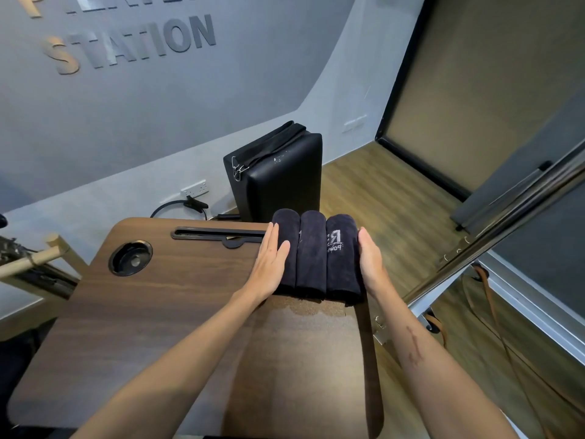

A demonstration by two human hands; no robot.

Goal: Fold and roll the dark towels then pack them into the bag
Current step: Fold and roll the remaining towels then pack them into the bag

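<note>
Three rolled dark towels point(313, 253) lie side by side, touching, at the far right edge of the wood-grain tabletop point(142, 305). The right-hand roll carries pale stitched lettering. The left hand point(270, 264) lies flat with fingers straight against the left roll; the right hand point(370, 258) presses, fingers extended, against the outer side of the right roll. Neither hand grips anything; together they bracket the row.

Handling assessment: the towels appear soft, light and compressible, liable to unroll if lifted by one end. Squeezing the row between both palms, or taking each roll around its middle, looks safest.

The tabletop has a round recessed cup holder point(130, 258) and a long slot point(218, 234) near its far edge. Beyond it a black padded case point(278, 182) stands on the wood floor point(380, 198) against a grey wall bearing raised lettering. Whether this case is the bag cannot be confirmed.
</note>
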